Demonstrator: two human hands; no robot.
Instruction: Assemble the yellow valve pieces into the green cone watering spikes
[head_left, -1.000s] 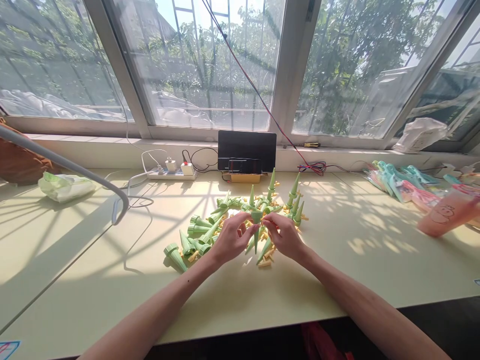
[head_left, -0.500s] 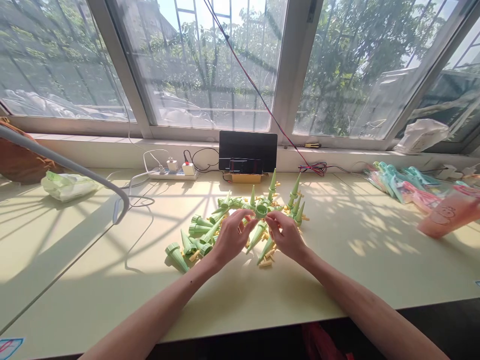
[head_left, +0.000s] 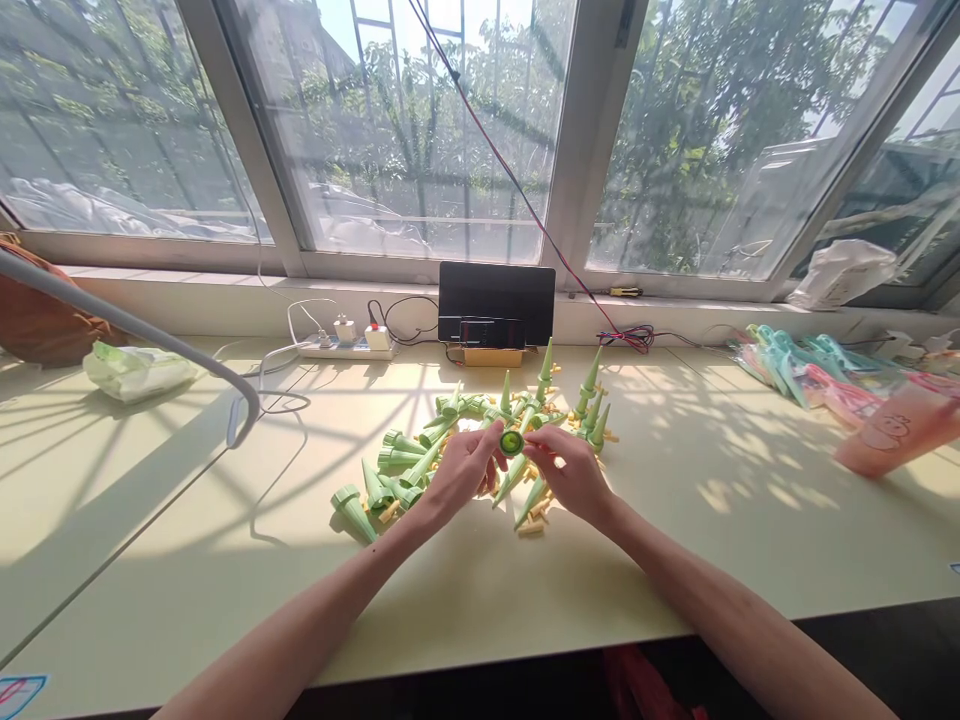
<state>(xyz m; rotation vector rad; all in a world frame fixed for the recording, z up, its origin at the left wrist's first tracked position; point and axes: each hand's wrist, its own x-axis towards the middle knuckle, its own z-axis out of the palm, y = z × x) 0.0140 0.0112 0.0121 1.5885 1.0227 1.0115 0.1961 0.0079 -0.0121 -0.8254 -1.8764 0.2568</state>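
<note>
My left hand point(head_left: 466, 468) is closed around a green plastic watering spike point(head_left: 511, 443), whose round open end faces me. The fingers of my right hand point(head_left: 568, 465) are pinched together against the right side of its rim; whatever small thing may be between them is hidden. Around my hands lie more green spikes point(head_left: 351, 512), several on their sides to the left. Others stand tip up point(head_left: 590, 383) behind and to the right, some with yellow pegs sticking out. Loose yellow pegs point(head_left: 531, 528) are scattered just below my right hand.
A dark tablet point(head_left: 495, 300) with a phone leans by the window. To the left are a power strip point(head_left: 349, 348), a grey curved arm point(head_left: 150, 330) and a tissue pack point(head_left: 139, 372). At right lie bagged teal and pink items point(head_left: 810, 365) and a pink cup point(head_left: 896, 425).
The held spike has turned so that its opening faces me more directly, and has shifted slightly left and down. My right fingers have followed it; the surrounding pieces look unmoved.
</note>
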